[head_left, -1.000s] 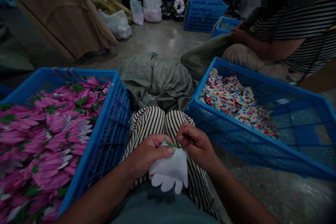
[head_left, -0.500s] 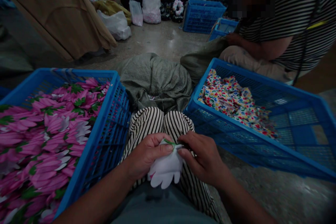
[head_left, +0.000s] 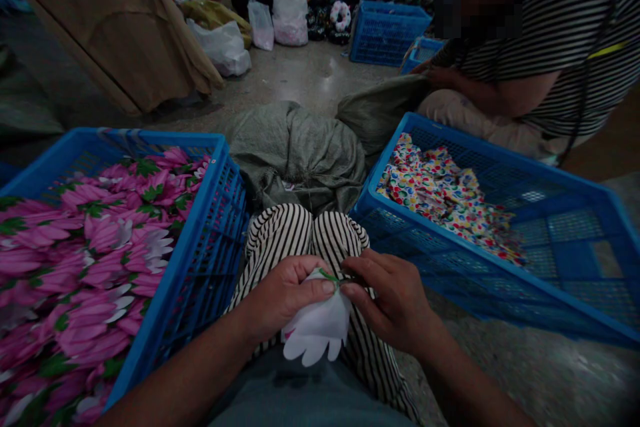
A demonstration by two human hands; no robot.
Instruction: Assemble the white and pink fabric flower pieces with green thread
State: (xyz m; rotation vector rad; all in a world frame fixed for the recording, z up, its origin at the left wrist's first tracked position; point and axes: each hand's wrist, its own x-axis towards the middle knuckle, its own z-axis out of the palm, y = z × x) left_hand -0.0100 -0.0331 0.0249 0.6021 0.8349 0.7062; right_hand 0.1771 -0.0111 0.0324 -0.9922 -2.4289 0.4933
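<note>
Over my striped-trousered knees I hold a white petal-shaped fabric piece (head_left: pixel 316 328) with a green edge at its top. My left hand (head_left: pixel 283 295) is closed round its upper left part, thumb pressed on the top. My right hand (head_left: pixel 391 299) pinches the same top edge from the right, fingertips meeting the left thumb. The scalloped petal tips hang down between my wrists.
A blue crate (head_left: pixel 213 213) of pink and green fabric flowers (head_left: pixel 90 260) stands at my left. Another blue crate (head_left: pixel 560 310) with colourful dotted fabric pieces (head_left: pixel 445 197) tilts at my right. A grey sack (head_left: pixel 300 150) lies ahead. A person in a striped top (head_left: pixel 550 40) sits at the right.
My right hand has turned and closed in on the top edge of the fabric piece. The piece has sunk slightly lower over my knees.
</note>
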